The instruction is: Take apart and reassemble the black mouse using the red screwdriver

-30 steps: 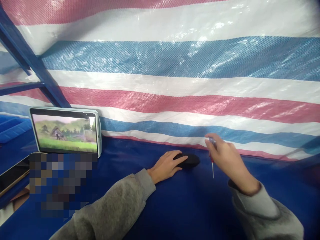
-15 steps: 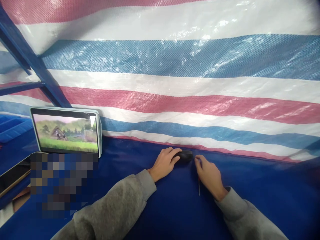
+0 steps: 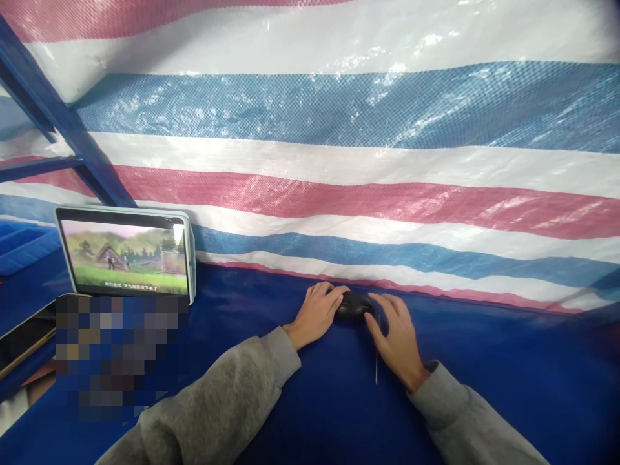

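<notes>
A black computer mouse [image 3: 354, 305] rests on the blue tabletop. Around its left end the fingers of my left hand [image 3: 317, 313] are closed. My right hand [image 3: 397, 336] is at the mouse's right end, its thumb and fingertips at or very near the shell; I cannot tell whether they press on it. From beneath this hand sticks out a thin screwdriver [image 3: 376, 371], red near the hand, its metal shaft pointing towards me. It appears tucked in the palm; its handle is mostly hidden.
A tablet [image 3: 126, 255] playing a cartoon stands at the left. In front of it lies a phone [image 3: 29, 332], beside a pixelated patch. Blue trays [image 3: 29, 248] sit at the far left edge. A striped plastic sheet [image 3: 310, 161] hangs behind the table [image 3: 314, 413], beside a blue metal frame [image 3: 62, 123].
My right hand has shifted left to the mouse, its pinched fingers spreading. The screwdriver shaft moved left with it. My left hand stays on the mouse. Subtitles have appeared on the tablet.
</notes>
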Demonstrator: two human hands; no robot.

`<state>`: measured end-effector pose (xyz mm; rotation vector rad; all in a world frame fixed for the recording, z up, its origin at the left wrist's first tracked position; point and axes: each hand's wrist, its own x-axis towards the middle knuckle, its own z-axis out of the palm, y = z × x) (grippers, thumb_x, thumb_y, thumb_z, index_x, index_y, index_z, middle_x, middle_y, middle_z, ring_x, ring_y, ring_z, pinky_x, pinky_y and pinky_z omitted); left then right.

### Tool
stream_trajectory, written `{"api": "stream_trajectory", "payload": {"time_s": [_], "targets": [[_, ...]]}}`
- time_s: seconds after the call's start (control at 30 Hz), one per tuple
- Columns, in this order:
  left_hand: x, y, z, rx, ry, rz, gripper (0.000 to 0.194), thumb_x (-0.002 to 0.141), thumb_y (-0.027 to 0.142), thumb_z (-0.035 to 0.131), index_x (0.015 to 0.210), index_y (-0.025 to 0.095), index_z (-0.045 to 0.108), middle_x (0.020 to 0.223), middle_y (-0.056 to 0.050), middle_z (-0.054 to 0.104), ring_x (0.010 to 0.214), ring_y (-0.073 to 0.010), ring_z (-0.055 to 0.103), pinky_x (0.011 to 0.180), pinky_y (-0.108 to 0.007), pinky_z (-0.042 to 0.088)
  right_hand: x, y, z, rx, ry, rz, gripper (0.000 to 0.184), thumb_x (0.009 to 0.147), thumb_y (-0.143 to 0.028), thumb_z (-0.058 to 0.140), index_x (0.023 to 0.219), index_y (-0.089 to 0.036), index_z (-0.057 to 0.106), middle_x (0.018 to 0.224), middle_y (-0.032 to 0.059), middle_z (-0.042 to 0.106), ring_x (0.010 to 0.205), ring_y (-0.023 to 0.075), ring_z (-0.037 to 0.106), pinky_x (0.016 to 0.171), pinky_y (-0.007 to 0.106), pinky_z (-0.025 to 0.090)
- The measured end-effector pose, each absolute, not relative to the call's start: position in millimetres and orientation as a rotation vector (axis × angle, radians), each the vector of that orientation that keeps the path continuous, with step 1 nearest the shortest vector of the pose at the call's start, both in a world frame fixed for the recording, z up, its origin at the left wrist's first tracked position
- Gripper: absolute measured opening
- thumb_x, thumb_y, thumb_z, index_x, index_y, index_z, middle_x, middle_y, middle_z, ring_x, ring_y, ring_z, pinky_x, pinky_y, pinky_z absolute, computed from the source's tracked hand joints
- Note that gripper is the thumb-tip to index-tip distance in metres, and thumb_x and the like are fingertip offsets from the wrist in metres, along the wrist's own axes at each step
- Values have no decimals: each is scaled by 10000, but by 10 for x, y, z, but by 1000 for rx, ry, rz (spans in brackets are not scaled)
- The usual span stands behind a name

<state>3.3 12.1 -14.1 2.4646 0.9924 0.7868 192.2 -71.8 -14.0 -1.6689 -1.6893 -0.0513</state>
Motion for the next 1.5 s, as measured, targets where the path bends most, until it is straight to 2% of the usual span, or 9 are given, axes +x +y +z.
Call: {"api": "stream_trajectory", "payload": {"time_s": [0.1, 0.23, 0.37, 0.53, 0.63, 0.93, 1.07, 1.27, 1.5], "targets": [[29, 117, -132, 2510, 917, 744, 366, 1063, 338, 284, 1367, 306, 486, 1132, -29, 576, 1100, -184, 519, 988, -376, 402, 1928, -695, -190, -1563, -1852, -4, 472, 900, -460, 536, 1316, -238, 541, 1293, 115, 582, 1227, 281, 523, 1043, 479, 412], [16, 121, -137, 2539, 828, 693, 390, 1059, 359, 308, 1425, 312, 435, 1176, -37, 579, 1136, -183, 513, 997, -375, 401, 1957, -682, -233, -1553, -1909, 63, 505, 894, -488, 551, 1331, -236, 537, 1284, 106, 611, 1219, 279, 537, 1051, 476, 403], [11, 117, -150, 2554, 781, 701, 383, 1051, 334, 350, 1420, 305, 449, 1223, -46, 582, 1172, -189, 513, 1009, -388, 413, 1971, -680, -219, -1593, -1867, 145, 477, 899, -509, 534, 1284, -229, 563, 1254, 104, 633, 1193, 282, 556, 1037, 488, 405], [15, 94, -139, 2497, 734, 832, 366, 1006, 175, 418, 1338, 272, 541, 1259, -41, 591, 1171, -181, 541, 1026, -368, 443, 1966, -679, -175, -1593, -1846, 182, 441, 898, -512, 530, 1229, -226, 584, 1215, 94, 655, 1150, 267, 587, 1015, 468, 423], [14, 81, -129, 2465, 740, 922, 321, 966, 137, 473, 1233, 240, 618, 1218, -42, 616, 1127, -190, 571, 1001, -367, 475, 1963, -683, -166, -1595, -1845, 168, 437, 897, -512, 530, 1226, -230, 588, 1211, 90, 658, 1145, 265, 592, 1012, 461, 429], [22, 114, -152, 2377, 721, 994, 199, 962, 187, 541, 1083, 202, 697, 1061, -39, 698, 997, -188, 639, 930, -356, 523, 1962, -686, -177, -1596, -1815, 208, 441, 893, -505, 539, 1220, -213, 585, 1218, 107, 642, 1144, 272, 583, 998, 460, 442], [23, 119, -158, 2360, 747, 1024, 160, 954, 225, 579, 1032, 209, 717, 1057, -31, 730, 997, -195, 665, 932, -375, 520, 1955, -689, -158, -1588, -1804, 240, 430, 892, -493, 542, 1220, -217, 580, 1218, 106, 636, 1134, 267, 587, 993, 455, 450], [30, 122, -179, 2386, 771, 1047, 140, 902, 172, 652, 1016, 190, 731, 1053, -35, 744, 1018, -193, 679, 952, -366, 515, 1957, -690, -148, -1595, -1764, 262, 444, 884, -487, 556, 1220, -197, 575, 1207, 116, 635, 1118, 263, 595, 984, 445, 470], [25, 120, -188, 2397, 797, 1086, 90, 886, 180, 678, 949, 200, 740, 1022, -25, 753, 983, -206, 693, 942, -386, 507, 1988, -673, -240, -1637, -1743, 165, 492, 870, -513, 557, 1225, -174, 585, 1186, 134, 635, 1105, 283, 593, 974, 469, 483]]}}
